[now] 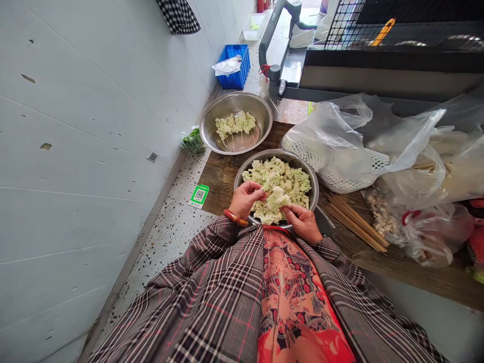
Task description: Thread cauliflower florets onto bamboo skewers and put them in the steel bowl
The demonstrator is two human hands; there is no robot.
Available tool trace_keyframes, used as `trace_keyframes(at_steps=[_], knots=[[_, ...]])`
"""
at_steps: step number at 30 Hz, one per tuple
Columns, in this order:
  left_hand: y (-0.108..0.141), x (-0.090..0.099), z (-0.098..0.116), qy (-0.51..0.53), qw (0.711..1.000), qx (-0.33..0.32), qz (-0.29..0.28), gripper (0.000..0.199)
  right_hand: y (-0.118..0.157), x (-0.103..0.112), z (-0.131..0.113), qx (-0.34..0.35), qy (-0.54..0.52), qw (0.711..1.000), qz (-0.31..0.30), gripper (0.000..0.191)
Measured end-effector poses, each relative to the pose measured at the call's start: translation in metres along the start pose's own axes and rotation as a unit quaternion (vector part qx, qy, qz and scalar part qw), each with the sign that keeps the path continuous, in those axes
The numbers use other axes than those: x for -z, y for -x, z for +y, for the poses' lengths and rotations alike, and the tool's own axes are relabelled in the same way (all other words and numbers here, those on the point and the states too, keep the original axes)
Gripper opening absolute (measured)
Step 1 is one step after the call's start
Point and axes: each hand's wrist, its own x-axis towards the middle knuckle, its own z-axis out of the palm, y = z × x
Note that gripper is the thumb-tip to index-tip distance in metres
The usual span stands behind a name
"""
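Pale cauliflower piece (278, 197), pinched in right hand (284, 207) over steel bowl (314, 194); left hand (245, 199), fingertips drawn narrow, beside it. Dark wooden surface (219, 176): loose skewers (355, 223), plastic bags (340, 141). Blue crate (236, 78) beyond; white wall (75, 131) leftward.

**Two Bare Hands Work Close Together at Waist Height**

The left hand (244, 200), an amber-coloured bangle (235, 218) at its wrist, angles inward with fingers bent and thumb near the index finger; whether the tips meet is unclear. The right hand (303, 224), slightly nearer the body, reaches in from the other side in a pinch of thumb and fingers. The hands are apart, both forearms in plaid sleeves and converging before the torso.
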Motion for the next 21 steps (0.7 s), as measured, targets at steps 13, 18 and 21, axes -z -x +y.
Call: trace_keyframes(at_steps=[13,18,21], knots=[[-0.0015,0.0039,-0.0043,-0.062,0.998,-0.024,-0.007,0.023,0.0000,-0.0032,0.0023,-0.002,-0.001,1.000,-0.005,0.039],[-0.0005,0.0048,-0.0043,-0.065,0.997,-0.039,-0.008,0.022,-0.0006,-0.0057,0.0009,-0.002,-0.003,1.000,-0.005,0.038],[0.0001,0.0050,-0.0050,-0.084,0.995,-0.044,-0.016,0.020,-0.0022,-0.0085,0.0021,-0.005,-0.015,1.000,-0.007,0.038]])
